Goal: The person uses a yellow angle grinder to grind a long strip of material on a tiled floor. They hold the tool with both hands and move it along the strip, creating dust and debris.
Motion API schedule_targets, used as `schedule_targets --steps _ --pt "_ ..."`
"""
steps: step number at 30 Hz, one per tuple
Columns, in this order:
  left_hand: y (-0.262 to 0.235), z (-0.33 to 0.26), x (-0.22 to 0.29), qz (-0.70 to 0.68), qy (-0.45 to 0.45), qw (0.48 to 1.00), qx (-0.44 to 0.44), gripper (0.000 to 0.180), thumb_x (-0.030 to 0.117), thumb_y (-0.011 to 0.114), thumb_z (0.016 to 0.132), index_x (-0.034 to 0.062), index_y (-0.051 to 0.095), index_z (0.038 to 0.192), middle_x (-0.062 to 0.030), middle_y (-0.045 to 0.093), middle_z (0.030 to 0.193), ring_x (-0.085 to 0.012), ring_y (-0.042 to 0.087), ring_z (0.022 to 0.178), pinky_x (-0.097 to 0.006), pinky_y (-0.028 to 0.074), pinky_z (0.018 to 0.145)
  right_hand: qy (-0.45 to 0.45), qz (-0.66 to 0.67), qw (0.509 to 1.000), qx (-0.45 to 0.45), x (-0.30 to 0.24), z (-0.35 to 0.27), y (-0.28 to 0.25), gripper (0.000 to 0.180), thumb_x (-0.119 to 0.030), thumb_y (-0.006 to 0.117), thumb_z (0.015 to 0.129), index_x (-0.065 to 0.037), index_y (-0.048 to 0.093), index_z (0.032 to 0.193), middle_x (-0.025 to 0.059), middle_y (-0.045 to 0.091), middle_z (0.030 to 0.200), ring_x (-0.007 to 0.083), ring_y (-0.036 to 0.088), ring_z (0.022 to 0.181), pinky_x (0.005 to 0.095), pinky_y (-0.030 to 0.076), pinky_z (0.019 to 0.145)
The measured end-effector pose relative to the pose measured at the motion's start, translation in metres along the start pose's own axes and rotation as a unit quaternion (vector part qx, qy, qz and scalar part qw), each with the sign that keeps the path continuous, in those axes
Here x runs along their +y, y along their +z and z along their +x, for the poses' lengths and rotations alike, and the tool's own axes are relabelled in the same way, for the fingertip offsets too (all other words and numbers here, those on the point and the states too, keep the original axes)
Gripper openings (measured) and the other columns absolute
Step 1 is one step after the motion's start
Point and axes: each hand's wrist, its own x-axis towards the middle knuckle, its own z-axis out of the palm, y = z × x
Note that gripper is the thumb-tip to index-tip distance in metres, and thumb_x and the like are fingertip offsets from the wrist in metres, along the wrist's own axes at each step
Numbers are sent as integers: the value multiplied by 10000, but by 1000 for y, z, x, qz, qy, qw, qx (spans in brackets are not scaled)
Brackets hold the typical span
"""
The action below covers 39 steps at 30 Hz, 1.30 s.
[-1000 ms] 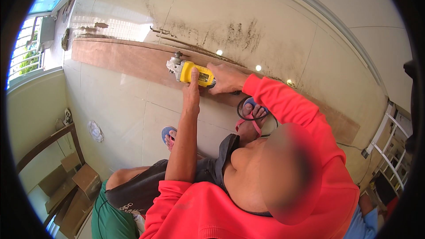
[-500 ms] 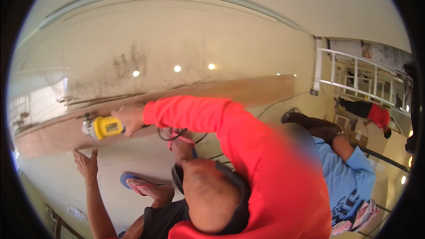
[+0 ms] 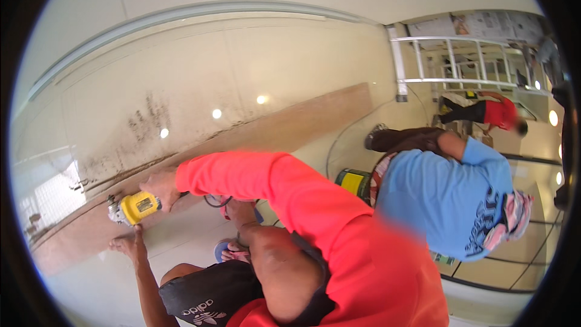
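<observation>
A yellow angle grinder (image 3: 140,206) with a silver head lies along a long brown wooden board (image 3: 296,126). My right hand (image 3: 162,188) is closed around its rear body, the arm in a red sleeve reaching across from the right. Just below the grinder's head is my left hand (image 3: 127,245), its thumb up by the tool and its fingers apart. Whether that thumb touches the grinder I cannot tell. The disc is hard to make out against the board. A dark cord (image 3: 219,203) trails behind the tool, near my foot.
Beyond the board is a cream wall (image 3: 181,60) with dark smudges. A person in a blue shirt (image 3: 439,197) crouches to the right, beside a green and yellow can (image 3: 353,183). Farther off are a white metal ladder (image 3: 466,80) and another person in red (image 3: 500,114). My flip-flop (image 3: 225,251) rests on the tiles.
My left hand has moved up close to the grinder's head. My left knee has swung into view. The view has shifted, showing more of the person in blue and the can.
</observation>
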Motion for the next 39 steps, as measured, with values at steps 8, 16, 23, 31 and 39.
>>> schedule_targets --steps 8,16,23,31,39 --pt "-9 8 22 50 -32 997 -51 1522 633 884 768 -234 -79 1567 -483 -145 1647 -558 -168 1582 -624 4 1293 -27 24 999 2 -5 -8 -9 751 -332 921 630 7 605 1220 244 735 1056 430 718 1011 504 570 854" --pt "-55 -35 47 -90 -37 995 -11 1440 482 920 798 -245 -57 1566 -453 -125 1673 -503 -168 1606 -523 17 1321 36 8 998 -51 -51 -5 -48 701 -364 841 734 35 532 1220 288 727 996 456 719 957 520 565 821" --pt "-93 -52 50 -100 -42 994 -8 1423 444 922 808 -235 -69 1570 -454 -136 1670 -525 -122 1607 -513 49 1321 30 33 996 -73 -78 4 -46 705 -354 837 743 40 517 1232 307 721 1020 460 713 973 517 564 830" --pt "-82 -50 62 -79 -95 992 20 1440 453 926 791 -128 -90 1630 -371 -154 1715 -504 -14 1624 -604 170 1293 22 48 997 -62 -71 9 -42 681 -361 887 725 20 560 1186 283 726 1018 444 717 943 501 567 815" --pt "-73 -99 115 -83 -90 992 -12 1497 544 918 755 -79 -104 1653 -311 -178 1737 -459 69 1637 -744 241 1211 44 26 997 -65 -82 10 -52 624 -351 859 724 0 530 1120 289 728 993 468 723 934 515 572 795"
